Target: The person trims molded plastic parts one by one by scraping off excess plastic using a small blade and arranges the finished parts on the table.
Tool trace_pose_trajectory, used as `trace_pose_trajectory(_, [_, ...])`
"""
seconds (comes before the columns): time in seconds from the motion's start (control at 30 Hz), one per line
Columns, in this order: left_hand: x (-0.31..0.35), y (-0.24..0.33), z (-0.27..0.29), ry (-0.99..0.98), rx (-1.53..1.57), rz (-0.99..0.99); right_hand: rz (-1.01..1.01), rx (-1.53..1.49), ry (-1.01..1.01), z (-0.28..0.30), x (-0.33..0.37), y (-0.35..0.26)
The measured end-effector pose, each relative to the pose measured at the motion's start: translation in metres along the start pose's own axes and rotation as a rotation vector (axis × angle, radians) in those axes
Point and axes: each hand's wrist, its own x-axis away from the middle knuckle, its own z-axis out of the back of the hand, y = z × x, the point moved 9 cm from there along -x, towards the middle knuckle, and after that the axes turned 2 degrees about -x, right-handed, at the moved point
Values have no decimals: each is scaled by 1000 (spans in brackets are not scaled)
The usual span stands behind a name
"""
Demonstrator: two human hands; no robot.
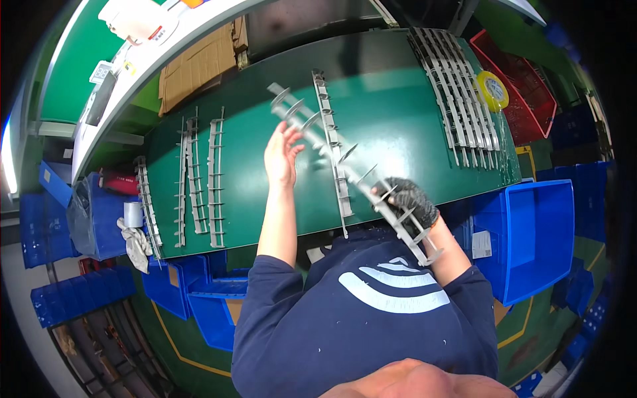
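Note:
My right hand (413, 200), in a dark grey glove, grips a long grey metal strip with upright fins (363, 186) near its lower end. The strip slants across the table, its far end up and to the left and slightly blurred. My bare left hand (284, 158) is beside the strip's upper half, fingers apart and holding nothing. Behind the held strip, a second finned strip (323, 96) lies lengthwise on the green table (265, 86). Several similar strips lie side by side in a group (458, 99) at the far right, and a few more, such as one strip (216, 174), lie at the left.
A yellow tape roll (492, 91) and a red bin (531, 106) are at the right. Blue bins (539, 242) stand by the table's near side. A white roll (133, 214) and a cloth (137, 247) sit at the left corner. Cardboard (199, 63) lies behind.

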Motion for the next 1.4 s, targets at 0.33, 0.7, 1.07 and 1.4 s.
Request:
trace_pose_trajectory(0.33, [13,156,-15,-90,526,-282,-1,229,-33,-7,-19,14])
trace_pose_trajectory(0.7, [67,139,-88,-132,-1096,-278,739,1220,355,-26,3,-48])
trace_pose_trajectory(1.07, [107,-13,-72,-394,-329,430,560,1107,270,-59,14,-36])
trace_pose_trajectory(1.4, [111,-19,-71,-446,-339,488,551,1109,281,-54,13,-38])
